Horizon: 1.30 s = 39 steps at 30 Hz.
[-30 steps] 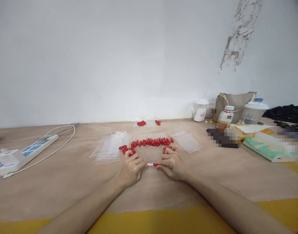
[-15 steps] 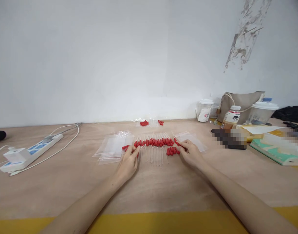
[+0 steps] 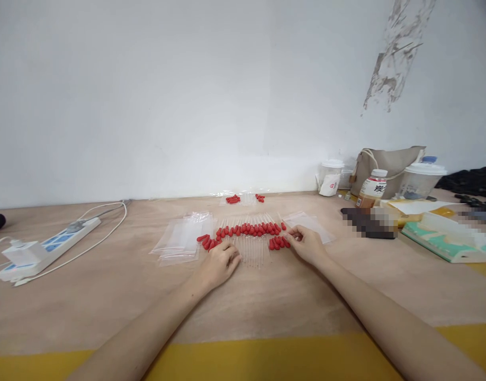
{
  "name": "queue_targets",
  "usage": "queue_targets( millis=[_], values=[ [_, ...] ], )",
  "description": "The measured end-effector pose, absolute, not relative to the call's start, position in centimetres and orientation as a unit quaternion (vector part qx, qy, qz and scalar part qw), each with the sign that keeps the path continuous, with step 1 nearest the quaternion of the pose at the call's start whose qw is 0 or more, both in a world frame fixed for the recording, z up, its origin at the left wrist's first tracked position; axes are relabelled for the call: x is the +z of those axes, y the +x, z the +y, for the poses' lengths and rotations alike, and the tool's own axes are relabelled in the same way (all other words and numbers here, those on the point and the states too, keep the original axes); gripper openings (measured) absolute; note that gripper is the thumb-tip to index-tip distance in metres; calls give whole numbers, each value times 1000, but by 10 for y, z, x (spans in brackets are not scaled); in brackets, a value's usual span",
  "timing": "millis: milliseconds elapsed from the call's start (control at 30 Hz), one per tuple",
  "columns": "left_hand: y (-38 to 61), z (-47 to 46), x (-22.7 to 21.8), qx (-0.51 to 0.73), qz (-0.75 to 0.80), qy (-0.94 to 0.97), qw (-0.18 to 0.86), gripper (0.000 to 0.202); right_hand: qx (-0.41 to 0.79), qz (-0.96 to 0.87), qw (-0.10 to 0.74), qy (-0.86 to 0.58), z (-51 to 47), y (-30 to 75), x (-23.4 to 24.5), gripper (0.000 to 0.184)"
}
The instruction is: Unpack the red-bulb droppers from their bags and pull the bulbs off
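My left hand [image 3: 221,260] rests low over the table, fingers curled, their tips at the left edge of a row of thin glass tubes [image 3: 254,253]. What those fingers hold, if anything, is hidden. Thumb and forefinger of my right hand [image 3: 308,244] close on the rightmost of a small group of red rubber bulbs [image 3: 277,243]. Behind the tubes lies a row of droppers [image 3: 249,229], red bulbs towards me and pale stems pointing to the wall. More red bulbs [image 3: 205,241] lie just beyond my left hand, which partly covers them.
Clear plastic bags lie stacked on the left [image 3: 179,241] and right [image 3: 312,225]. A bag of red bulbs and tubes [image 3: 249,199] lies by the wall. A power strip [image 3: 54,248] sits far left; a lidded cup [image 3: 331,177], a bottle [image 3: 372,190] and a green-white box [image 3: 445,241] stand right.
My right hand has let go of a dropper, now at the row's right end, and shifted to the bulbs nearer me. My left hand has moved right and nearer me, uncovering red bulbs.
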<state>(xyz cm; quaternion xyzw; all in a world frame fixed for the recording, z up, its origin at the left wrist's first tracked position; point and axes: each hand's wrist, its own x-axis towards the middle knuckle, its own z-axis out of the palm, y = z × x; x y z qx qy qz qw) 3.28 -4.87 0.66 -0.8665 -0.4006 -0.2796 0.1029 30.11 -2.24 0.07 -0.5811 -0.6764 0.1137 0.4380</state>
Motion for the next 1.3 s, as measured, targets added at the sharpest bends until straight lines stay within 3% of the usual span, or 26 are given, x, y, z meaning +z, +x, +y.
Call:
queue_targets(
  millis=[300, 533, 833, 1033, 1300],
  values=[
    [37, -59, 15, -251, -405, -877, 59, 36, 72, -714, 402, -569, -19, 297, -2, 19],
    [34, -57, 16, -263, -370, -888, 75, 16, 77, -698, 410, -582, -17, 299, -5, 20],
    [18, -52, 27, -329, -408, -845, 103, 19, 89, -701, 430, -562, -15, 302, -8, 20],
    [15, -15, 47, -259, -466, -839, 107, 12, 83, -676, 464, -566, -14, 301, -10, 23],
    [55, 33, 44, -226, -523, -819, 70, 20, 82, -664, 495, -555, -13, 304, -12, 28]
  ],
)
